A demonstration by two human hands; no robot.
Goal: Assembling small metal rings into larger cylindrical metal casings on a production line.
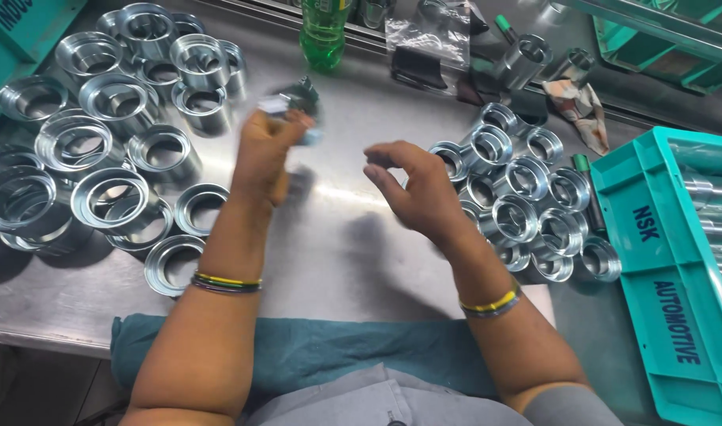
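Head view, looking down on a steel table [337, 260], and both hands are up over its middle. The left hand [268, 154] is closed around a small blurred object [294, 102], dark with a pale patch, too smeared to identify. The right hand [412, 185] sits just beside it, empty, fingers loosely curled with thumb and forefinger nearly pinched. Out beyond the left hand lies a spread of large metal rings [108, 142], some stacked. Just past the right hand there's a tight cluster of smaller metal sleeves [518, 205]. Further right of that hand, a teal plastic crate [668, 315]. Ahead of both hands stands a green bottle [324, 31]. A teal cloth [313, 355] drapes the table edge under the forearms.
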